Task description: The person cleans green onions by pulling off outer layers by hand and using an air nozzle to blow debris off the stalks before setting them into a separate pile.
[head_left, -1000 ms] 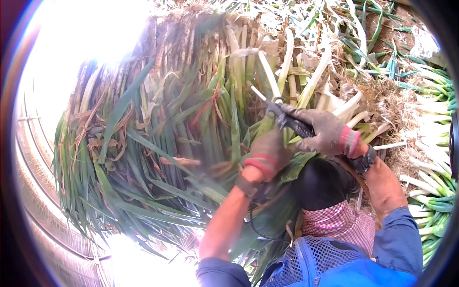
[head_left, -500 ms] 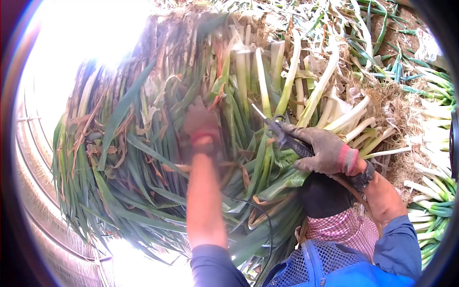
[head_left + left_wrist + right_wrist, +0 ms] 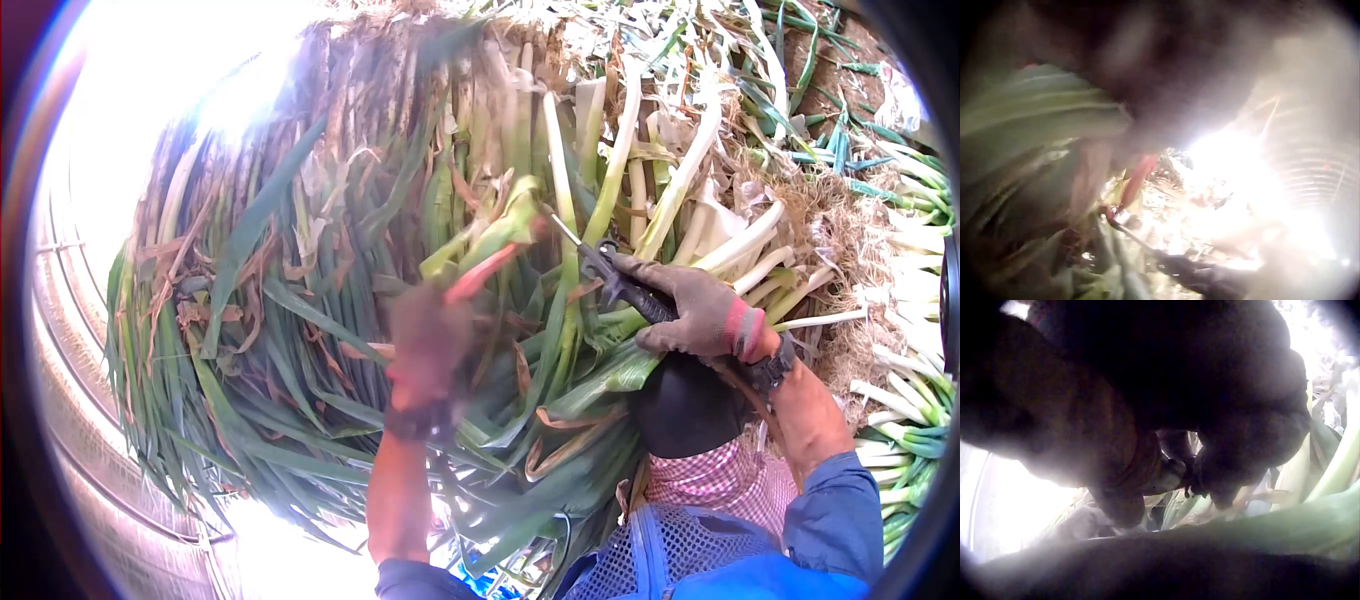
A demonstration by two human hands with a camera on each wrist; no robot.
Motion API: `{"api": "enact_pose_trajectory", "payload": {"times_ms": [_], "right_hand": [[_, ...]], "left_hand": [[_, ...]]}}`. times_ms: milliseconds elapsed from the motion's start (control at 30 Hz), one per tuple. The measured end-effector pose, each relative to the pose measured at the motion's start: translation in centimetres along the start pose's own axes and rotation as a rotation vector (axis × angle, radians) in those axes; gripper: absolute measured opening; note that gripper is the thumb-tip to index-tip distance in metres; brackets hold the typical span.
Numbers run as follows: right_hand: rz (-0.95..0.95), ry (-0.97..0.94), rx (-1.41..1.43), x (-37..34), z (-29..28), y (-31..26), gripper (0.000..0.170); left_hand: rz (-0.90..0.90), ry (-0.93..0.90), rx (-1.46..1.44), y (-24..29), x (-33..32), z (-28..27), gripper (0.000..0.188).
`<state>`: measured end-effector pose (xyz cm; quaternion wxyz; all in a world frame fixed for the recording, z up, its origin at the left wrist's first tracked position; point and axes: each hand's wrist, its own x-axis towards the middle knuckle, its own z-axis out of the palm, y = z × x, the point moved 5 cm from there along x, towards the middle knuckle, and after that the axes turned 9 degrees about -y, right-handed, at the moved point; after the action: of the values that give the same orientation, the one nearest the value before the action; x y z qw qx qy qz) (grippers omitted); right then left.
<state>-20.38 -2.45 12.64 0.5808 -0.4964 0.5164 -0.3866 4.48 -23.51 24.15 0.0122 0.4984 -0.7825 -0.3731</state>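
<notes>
A gloved left hand (image 3: 430, 335), blurred by motion, grips green leek leaves (image 3: 505, 225) and a reddish strip (image 3: 485, 273) that stick out toward the upper right. The left wrist view shows the dark glove (image 3: 1166, 69) above a broad leaf (image 3: 1041, 112) and the red strip (image 3: 1138, 178). Over the leeks at right of centre, the gloved right hand (image 3: 690, 305) holds a black-handled tool (image 3: 635, 290) with a thin pale tip pointing up and left. In the right wrist view that hand (image 3: 1166, 400) is dark, its fingers curled.
A large heap of leeks (image 3: 330, 320) fills the left and centre, with white stalks (image 3: 685, 175) standing out beside the right hand. Cleaned-looking leeks (image 3: 905, 400) lie along the right edge, beside tangled roots (image 3: 840, 220). A dark-covered knee (image 3: 690, 405) is below the right hand.
The left hand moved from beside the right hand up and left into the leeks, then back down, bringing leaves and the reddish strip with it. The right hand stays nearly in place with the tool.
</notes>
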Motion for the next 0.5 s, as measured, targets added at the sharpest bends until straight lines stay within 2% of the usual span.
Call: {"api": "enact_pose_trajectory", "payload": {"times_ms": [33, 67, 133, 200, 267, 400, 433, 500], "right_hand": [[0.011, 0.003, -0.006, 0.1, 0.0, 0.0, 0.100], [0.023, 0.005, -0.012, 0.1, 0.0, 0.0, 0.101], [0.022, 0.058, -0.002, 0.4, -0.3, 0.4, 0.102], [-0.030, 0.055, 0.093, 0.3, -0.6, 0.8, 0.103], [-0.029, 0.062, 0.103, 0.8, -0.5, 1.7, 0.102], [-0.027, 0.079, 0.130, 3.0, 0.0, 1.2, 0.100], [-0.018, 0.074, 0.130, 3.4, 0.3, 1.3, 0.100], [0.033, 0.064, 0.158, 4.5, 0.4, 1.5, 0.100]], "left_hand": [[0.155, -0.043, 0.296, 0.6, -1.0, 1.3, 0.027], [0.151, -0.046, 0.296, 0.6, -1.4, 2.4, 0.027], [0.220, -0.028, 0.124, 2.0, -1.7, 4.0, 0.029], [0.131, 0.017, -0.331, 7.1, -2.2, 1.6, 0.027], [0.102, 0.159, -0.704, 10.3, -2.7, -0.9, 0.030], [0.019, 0.286, -0.777, 9.9, -1.8, -4.0, 0.023], [0.110, 0.381, -0.836, 10.1, -1.7, -4.9, 0.018], [0.184, 0.488, -0.847, 10.7, -1.9, -6.1, 0.012]]}}
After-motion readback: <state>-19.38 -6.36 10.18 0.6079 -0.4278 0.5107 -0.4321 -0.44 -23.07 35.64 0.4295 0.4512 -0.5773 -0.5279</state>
